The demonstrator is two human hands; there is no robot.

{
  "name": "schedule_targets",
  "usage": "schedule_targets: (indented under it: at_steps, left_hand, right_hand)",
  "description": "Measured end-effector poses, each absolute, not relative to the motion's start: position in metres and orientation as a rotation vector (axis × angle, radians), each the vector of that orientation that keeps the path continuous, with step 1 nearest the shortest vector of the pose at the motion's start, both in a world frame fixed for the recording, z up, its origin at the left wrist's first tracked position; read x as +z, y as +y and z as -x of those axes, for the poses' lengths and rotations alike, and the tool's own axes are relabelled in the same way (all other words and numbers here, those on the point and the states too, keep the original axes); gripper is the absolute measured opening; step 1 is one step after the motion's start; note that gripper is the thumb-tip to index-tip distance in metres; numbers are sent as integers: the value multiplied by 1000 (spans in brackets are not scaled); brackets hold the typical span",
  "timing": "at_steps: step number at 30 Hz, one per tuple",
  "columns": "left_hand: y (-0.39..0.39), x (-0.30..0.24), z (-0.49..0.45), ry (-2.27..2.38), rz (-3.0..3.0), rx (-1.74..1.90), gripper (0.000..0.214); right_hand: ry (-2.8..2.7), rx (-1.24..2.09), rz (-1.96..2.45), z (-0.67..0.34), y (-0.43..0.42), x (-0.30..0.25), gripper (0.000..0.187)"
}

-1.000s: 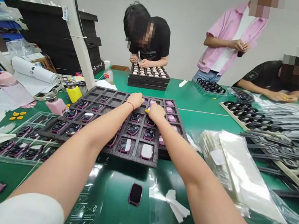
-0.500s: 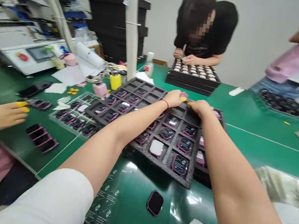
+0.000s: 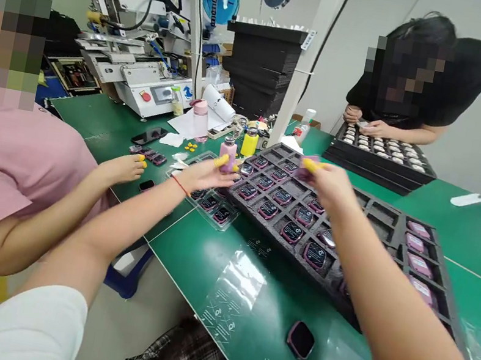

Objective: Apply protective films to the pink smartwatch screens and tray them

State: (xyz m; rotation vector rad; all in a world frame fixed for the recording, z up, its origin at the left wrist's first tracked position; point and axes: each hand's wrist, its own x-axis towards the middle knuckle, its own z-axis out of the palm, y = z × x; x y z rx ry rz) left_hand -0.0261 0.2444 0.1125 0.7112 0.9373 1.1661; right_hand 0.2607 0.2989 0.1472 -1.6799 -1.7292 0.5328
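On our flat green tabletop (image 3: 184, 249) lies a black rectangular foam tray (image 3: 386, 212). Our half-open left hand (image 3: 206, 175) is at a pink cylindrical bottle (image 3: 228, 149), grip unclear; our right hand (image 3: 332, 185) pinches a blurred purple piece (image 3: 303, 171) above the tray.

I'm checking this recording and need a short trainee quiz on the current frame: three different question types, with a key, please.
1. True or false: a strapless watch lies on the green table, outside the black tray.
2. Which of the wearer's hands pinches the purple piece above that tray?
3. Fill in: the wearer's left hand has a thin ____ band at its wrist.

Key
1. True.
2. The right hand.
3. Red.
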Motion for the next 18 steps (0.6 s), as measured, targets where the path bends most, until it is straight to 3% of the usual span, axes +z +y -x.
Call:
schedule_targets:
  at_steps: [4, 10, 14, 18]
  left_hand:
    - [222, 90, 1, 761, -604, 1210, 33]
    - [221, 80, 33, 793, -491, 1401, 32]
    - [248, 97, 89, 953, -492, 1463, 32]
    - [292, 116, 151, 1245, -528, 1490, 35]
  right_hand:
    - [-1915, 786, 1571, -144, 267, 127, 29]
    - [-2111, 742, 1548, -75, 253, 116, 30]
    - [-2191, 676, 1390, -93, 234, 142, 27]
    - [-2178, 587, 1242, -191, 179, 145, 29]
